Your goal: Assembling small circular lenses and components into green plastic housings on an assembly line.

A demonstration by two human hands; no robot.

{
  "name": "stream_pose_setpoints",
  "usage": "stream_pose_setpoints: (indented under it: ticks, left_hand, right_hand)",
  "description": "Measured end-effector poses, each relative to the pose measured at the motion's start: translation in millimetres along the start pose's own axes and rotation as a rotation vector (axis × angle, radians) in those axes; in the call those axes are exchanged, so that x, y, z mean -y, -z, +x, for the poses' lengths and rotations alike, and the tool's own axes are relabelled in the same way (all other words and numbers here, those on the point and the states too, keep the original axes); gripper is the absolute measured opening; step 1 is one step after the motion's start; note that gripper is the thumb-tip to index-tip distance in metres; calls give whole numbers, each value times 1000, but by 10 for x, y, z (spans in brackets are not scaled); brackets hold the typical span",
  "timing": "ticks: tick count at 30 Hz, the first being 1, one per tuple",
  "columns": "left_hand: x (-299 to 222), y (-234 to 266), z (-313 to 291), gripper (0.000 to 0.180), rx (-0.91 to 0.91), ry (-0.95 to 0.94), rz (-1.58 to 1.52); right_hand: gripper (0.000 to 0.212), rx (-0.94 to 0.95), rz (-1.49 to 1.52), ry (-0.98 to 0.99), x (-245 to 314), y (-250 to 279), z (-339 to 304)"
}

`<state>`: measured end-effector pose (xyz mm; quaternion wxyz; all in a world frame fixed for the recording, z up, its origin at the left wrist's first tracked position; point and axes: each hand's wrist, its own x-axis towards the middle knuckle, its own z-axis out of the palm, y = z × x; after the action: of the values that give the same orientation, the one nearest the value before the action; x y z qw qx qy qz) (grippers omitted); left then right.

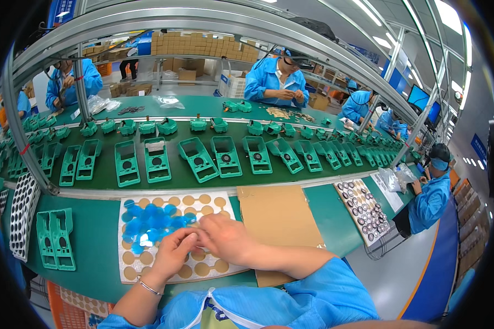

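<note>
My left hand point(175, 249) and my right hand point(224, 237) meet over a white sheet point(124, 271) with rows of round tan discs point(202, 269). Their fingers are pinched together at one spot; anything between them is too small and hidden to name. Just beyond my fingertips, a loose heap of translucent blue round films point(155, 219) covers part of the sheet. The right forearm reaches in across a flat piece of brown cardboard point(280, 219), which lies beside the sheet.
Two green plastic housings point(55, 239) lie at left, near a white tray of black rings point(24, 214). Beyond the bench edge, rows of green housings point(225, 156) fill a line. A board of dark rings point(362, 211) lies right. Co-workers in blue point(277, 82) sit opposite and at right.
</note>
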<state>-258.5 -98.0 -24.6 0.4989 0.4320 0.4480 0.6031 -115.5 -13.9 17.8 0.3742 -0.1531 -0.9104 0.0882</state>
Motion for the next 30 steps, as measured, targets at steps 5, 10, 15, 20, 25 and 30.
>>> stream_pose_setpoints:
  ticks: [5, 10, 15, 20, 25, 30]
  left_hand:
    - [1, 107, 58, 24, 13, 30, -361]
    - [-125, 119, 53, 26, -19, 38, -432]
    - [-88, 150, 74, 25, -30, 61, -388]
    - [-33, 235, 91, 17, -166, 25, 6]
    - [-35, 294, 104, 16, -137, 63, -7]
    - [-67, 368, 99, 17, -97, 111, -26]
  right_hand:
    - [19, 60, -19, 175, -59, -172, 127]
    - [33, 207, 156, 213, -122, -40, 246]
    - [38, 374, 180, 146, -252, -59, 246]
    - [36, 352, 33, 209, -285, -170, 219]
    - [28, 301, 31, 253, -304, -167, 234]
    - [38, 384, 144, 201, -276, -140, 288]
